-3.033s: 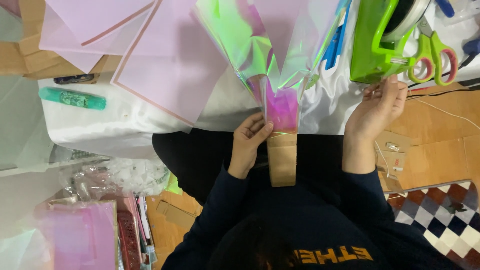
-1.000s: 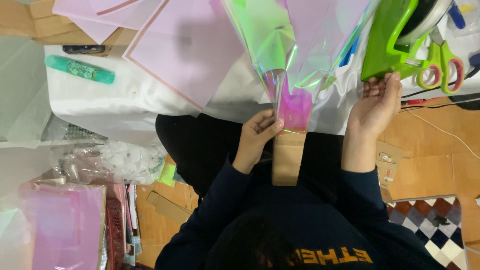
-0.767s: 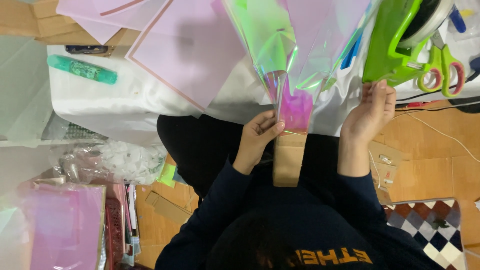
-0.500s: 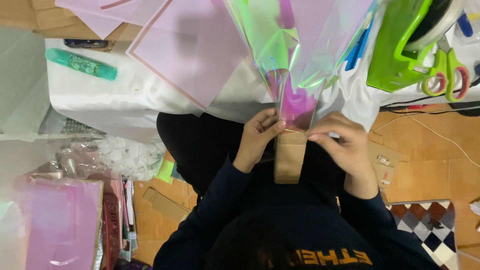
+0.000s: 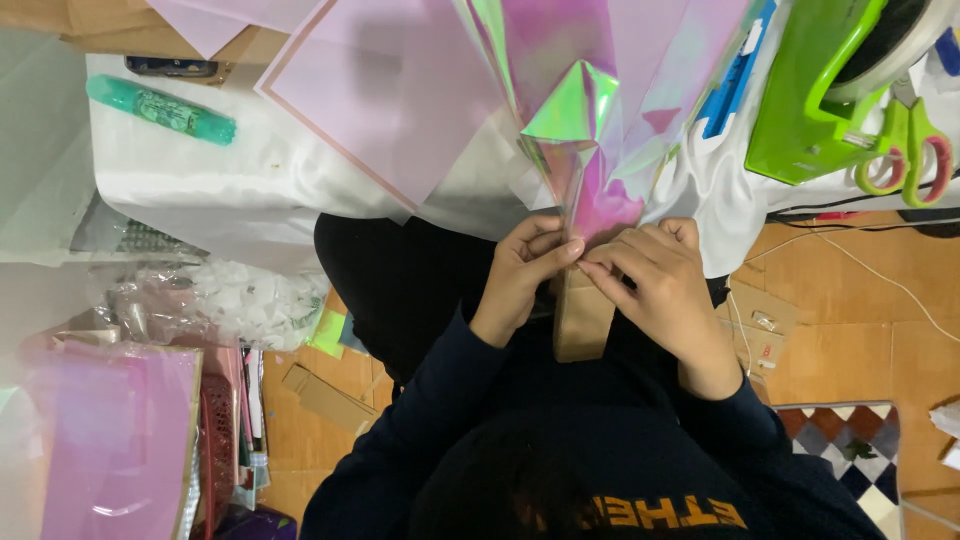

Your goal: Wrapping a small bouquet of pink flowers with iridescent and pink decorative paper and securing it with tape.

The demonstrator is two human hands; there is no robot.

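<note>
White cloth covers the table (image 5: 180, 180) across the far side of the view, with wood floor (image 5: 850, 300) and a patterned rug (image 5: 850, 460) near right. Your left hand (image 5: 515, 275) and right hand (image 5: 655, 290) meet at the table's near edge, over your lap. Both pinch the narrow bottom of the iridescent film wrap (image 5: 590, 150), fingertips pressed together right where it joins the brown cardboard tube (image 5: 580, 320). Tube sits upright between your forearms, touching both hands; wrap fans out from it across the table. Pink sheets (image 5: 390, 100) lie just left of the wrap. Teal glue tube (image 5: 160, 108) far left. Green tape dispenser (image 5: 810, 100) and green-and-pink scissors (image 5: 905, 140) far right, side by side. Pink-film packet (image 5: 110, 440) near left on the floor.
</note>
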